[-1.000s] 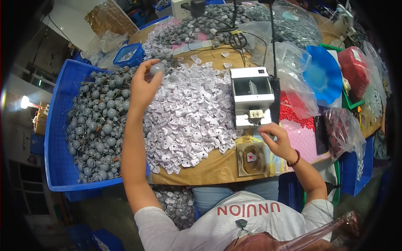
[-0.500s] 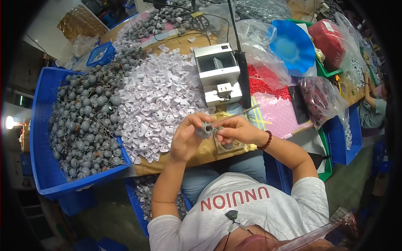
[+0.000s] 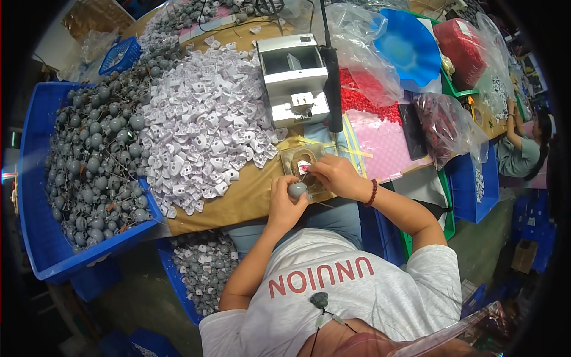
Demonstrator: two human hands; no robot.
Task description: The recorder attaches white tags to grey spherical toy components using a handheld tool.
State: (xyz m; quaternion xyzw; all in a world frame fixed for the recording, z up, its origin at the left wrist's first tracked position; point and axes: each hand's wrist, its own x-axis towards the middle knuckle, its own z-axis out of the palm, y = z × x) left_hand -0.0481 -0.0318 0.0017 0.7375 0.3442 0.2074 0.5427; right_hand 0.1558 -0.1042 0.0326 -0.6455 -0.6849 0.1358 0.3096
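My left hand [image 3: 285, 204] is closed round a smooth grey ball-shaped part [image 3: 297, 190], held low at the front edge of the table. Just above it my right hand [image 3: 338, 176] pinches its thumb and fingers together. Those fingertips meet at a small white piece with a red spot [image 3: 303, 167], and they hide what lies between them. Beneath the fingers is a squarish holder block [image 3: 288, 156] with a hollow in its top, partly covered by my hands.
A heap of white plastic pieces [image 3: 202, 125] lies left of my hands, beside a blue bin [image 3: 37, 238] of grey balls with stems. Ahead stands a silver machine [image 3: 294, 80]. Red pieces [image 3: 357, 95], a phone [image 3: 411, 131] and a blue scalloped basin [image 3: 410, 50] are rightward.
Both hands have come down from above the block to its near side. The grey part has turned its round side up, and the white piece with red now shows. The view has shifted.
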